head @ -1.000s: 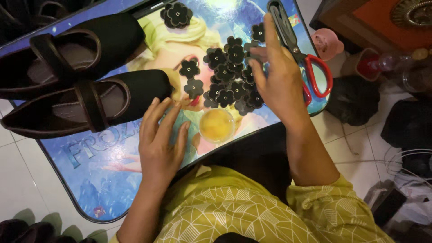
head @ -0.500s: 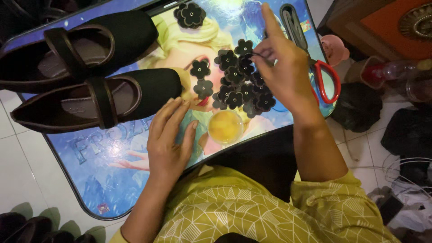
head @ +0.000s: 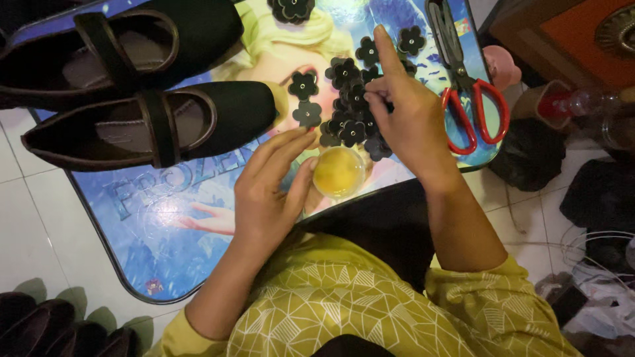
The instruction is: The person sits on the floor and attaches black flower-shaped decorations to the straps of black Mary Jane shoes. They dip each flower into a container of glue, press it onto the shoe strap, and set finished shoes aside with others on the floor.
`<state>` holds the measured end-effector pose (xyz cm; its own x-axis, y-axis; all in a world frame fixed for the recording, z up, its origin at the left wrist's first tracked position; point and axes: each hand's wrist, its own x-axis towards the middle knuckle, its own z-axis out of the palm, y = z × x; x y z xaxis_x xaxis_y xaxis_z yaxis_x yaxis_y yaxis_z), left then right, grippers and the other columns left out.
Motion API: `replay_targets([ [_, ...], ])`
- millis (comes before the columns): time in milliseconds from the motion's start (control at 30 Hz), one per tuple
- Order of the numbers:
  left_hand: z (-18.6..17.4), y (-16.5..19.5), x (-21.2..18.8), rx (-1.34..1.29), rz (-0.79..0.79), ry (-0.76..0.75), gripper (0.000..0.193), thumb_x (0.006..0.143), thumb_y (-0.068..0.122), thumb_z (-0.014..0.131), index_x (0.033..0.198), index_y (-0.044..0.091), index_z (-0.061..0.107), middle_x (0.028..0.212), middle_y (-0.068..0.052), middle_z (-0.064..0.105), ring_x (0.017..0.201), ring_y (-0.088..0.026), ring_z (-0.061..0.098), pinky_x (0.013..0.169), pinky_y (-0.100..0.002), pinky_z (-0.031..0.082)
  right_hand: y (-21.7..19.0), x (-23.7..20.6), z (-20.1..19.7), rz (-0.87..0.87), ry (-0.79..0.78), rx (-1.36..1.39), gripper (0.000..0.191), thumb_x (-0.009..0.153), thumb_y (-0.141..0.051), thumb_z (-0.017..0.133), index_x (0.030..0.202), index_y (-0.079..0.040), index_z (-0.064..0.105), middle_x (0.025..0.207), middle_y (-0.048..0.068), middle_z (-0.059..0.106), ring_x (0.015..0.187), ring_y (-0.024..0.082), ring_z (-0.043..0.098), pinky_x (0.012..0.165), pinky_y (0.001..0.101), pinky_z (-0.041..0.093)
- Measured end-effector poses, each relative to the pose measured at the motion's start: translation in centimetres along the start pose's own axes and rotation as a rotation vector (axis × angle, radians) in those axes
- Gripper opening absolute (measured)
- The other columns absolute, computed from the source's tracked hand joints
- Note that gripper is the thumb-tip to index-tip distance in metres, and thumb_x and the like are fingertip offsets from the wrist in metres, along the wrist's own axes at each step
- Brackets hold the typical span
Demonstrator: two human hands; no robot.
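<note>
Upper black shoe (head: 132, 39) partly cropped, perhaps.

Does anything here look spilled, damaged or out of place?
Nothing stands out. The small cup of yellow liquid stands upright with no spill; the black flowers lie in a loose pile, and the scissors rest closed nearby.

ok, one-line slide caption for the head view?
Right hand sorts black fabric flowers; left hand steadies a small yellow cup.

Bare tray (head: 165, 225) beneath shoes (head: 165, 125); scissors (head: 466, 86) crowding right.
</note>
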<state>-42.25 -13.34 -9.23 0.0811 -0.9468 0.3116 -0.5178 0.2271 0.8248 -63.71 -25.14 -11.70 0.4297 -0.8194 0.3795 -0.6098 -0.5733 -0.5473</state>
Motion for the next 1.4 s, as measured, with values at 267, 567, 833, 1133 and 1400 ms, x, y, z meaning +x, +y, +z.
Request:
replay_targets([
  [267, -0.8, -0.9, -1.1, -0.005, -0.081, 0.014, 0.03, 0.096, 0.007, 0.072, 0.126, 0.004, 0.07, 0.126, -0.012, 0.071, 0.118, -0.027, 0.069, 0.1, -0.036, 0.054, -1.6, 0.4, 0.0, -0.111, -0.031, -0.069, 0.103, 0.088, -0.013, 0.09, 0.166, -0.012, 0.023, 0.107, 0.011, 0.074, 0.1, 0.026, 0.073, 0.087, 0.0377, 0.058],
  [567, -1.8, -0.6, -1.3, -0.069, -0.072, 0.014, 0.03, 0.097, 0.007, 0.073, 0.127, 0.005, 0.07, 0.126, -0.012, 0.071, 0.118, -0.026, 0.069, 0.101, -0.035, 0.054, -2.2, 0.3, -0.5, -0.074, 0.012, -0.037, 0.091, 0.105, 0.001, 0.079, 0.169, -0.013, 0.015, 0.123, 0.017, 0.074, 0.111, 0.025, 0.076, 0.101, 0.0343, 0.058],
  [833, -1.7, 1.0, -1.7, -0.363, -0.197, -0.02, 0.038, 0.09, 0.007, 0.076, 0.126, 0.005, 0.066, 0.119, -0.009, 0.07, 0.101, -0.014, 0.07, 0.085, -0.028, 0.057, -8.6, -5.6, -1.5, 0.179, -0.042, 0.642, 0.088, 0.104, 0.006, 0.072, 0.169, -0.003, 0.014, 0.113, 0.01, 0.077, 0.099, 0.011, 0.072, 0.1, 0.0263, 0.057],
  [1133, -2.6, -1.0, -3.9, -0.269, -0.248, 0.016, 0.016, 0.097, 0.006, 0.073, 0.112, 0.003, 0.073, 0.1, -0.007, 0.073, 0.085, -0.011, 0.068, 0.079, -0.024, 0.054, -11.5, -7.4, -0.6, -0.019, 0.03, 0.055, 0.058, 0.088, -0.007, 0.085, 0.139, 0.001, 0.058, 0.126, 0.016, 0.071, 0.112, 0.031, 0.067, 0.1, 0.0387, 0.054],
  [1400, -3.3, -2.1, -6.0, -0.312, -0.346, 0.076, 0.017, 0.099, 0.006, 0.07, 0.115, 0.001, 0.072, 0.105, -0.006, 0.07, 0.088, -0.009, 0.066, 0.078, -0.023, 0.054, -10.8, -8.9, -0.6, -0.068, -0.027, -0.068, 0.044, 0.079, -0.024, 0.09, 0.115, -0.005, 0.074, 0.139, 0.018, 0.063, 0.131, 0.038, 0.057, 0.111, 0.0456, 0.047],
])
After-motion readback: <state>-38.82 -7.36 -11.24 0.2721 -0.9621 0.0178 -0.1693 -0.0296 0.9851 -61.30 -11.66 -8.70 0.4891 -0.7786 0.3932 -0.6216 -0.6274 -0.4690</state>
